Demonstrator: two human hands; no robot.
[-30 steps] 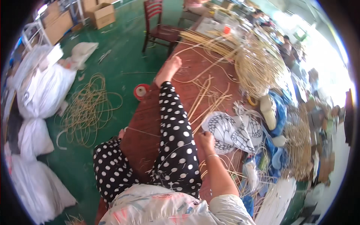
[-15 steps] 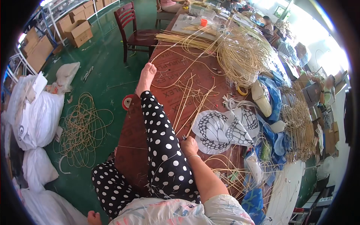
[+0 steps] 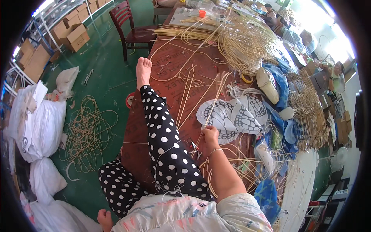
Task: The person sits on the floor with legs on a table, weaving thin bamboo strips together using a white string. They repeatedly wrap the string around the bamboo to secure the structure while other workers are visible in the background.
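My right hand (image 3: 211,135) is closed on a small bundle of thin bamboo strips (image 3: 217,92), whose far ends reach up over the table. Beneath the strips lies white fabric with a black butterfly-wing pattern (image 3: 247,121). Pliers (image 3: 194,147) lie on the red-brown table beside my thigh, just left of my right wrist. My left hand (image 3: 104,217) hangs low at the left, by my hip, with curled fingers; whatever is in it, if anything, is hidden. More bamboo strips (image 3: 186,94) lie loose on the table beyond my knee.
My bare foot (image 3: 144,69) rests on the table's left edge, the leg stretched along it. Coiled bamboo (image 3: 243,48) is heaped at the far side. A cane tangle (image 3: 87,135) and white sacks (image 3: 42,120) are on the green floor at left. A dark red chair (image 3: 131,33) stands beyond.
My right hand has moved right and a little forward, from beside my thigh to the fabric's near edge. It now raises bamboo strips off the table; the pliers lie beside my thigh.
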